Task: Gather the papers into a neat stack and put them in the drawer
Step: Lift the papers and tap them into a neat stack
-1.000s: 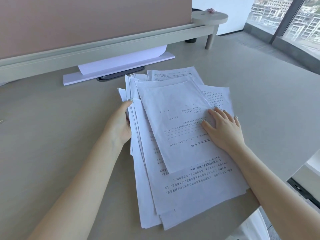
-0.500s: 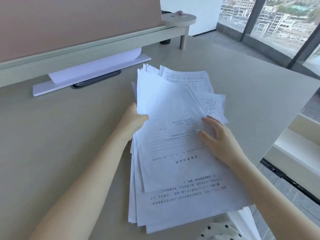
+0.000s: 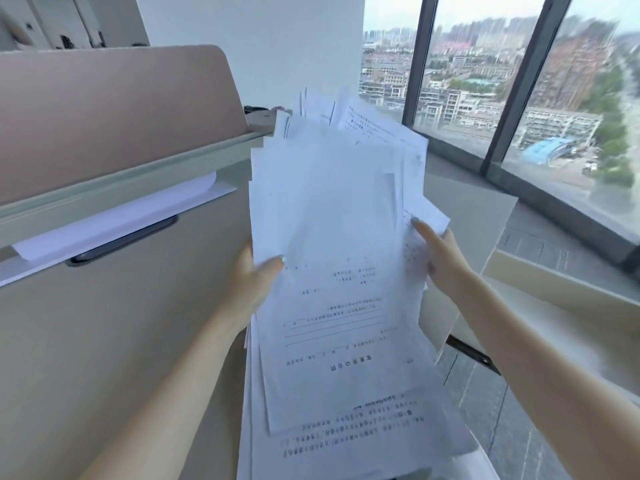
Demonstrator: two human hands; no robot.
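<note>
Both hands grip the loose papers [image 3: 332,271] above the desk [image 3: 104,341]: left hand [image 3: 251,282] pinching the left edge, right hand [image 3: 440,261] the right. Fingers behind are hidden; print blurs.

We count two hands: one left hand [image 3: 249,285] and one right hand [image 3: 441,261]. We count one bundle of papers [image 3: 332,271]; its sheets overlap and blur, so we cannot give an exact number, though several offset edges show at the far end. We count one desk [image 3: 104,341], one pink divider panel [image 3: 104,112] on the far left, one separate white sheet stack [image 3: 114,220] below it, one dark slot [image 3: 124,239], and two dark window posts [image 3: 417,64] at far right.
</note>
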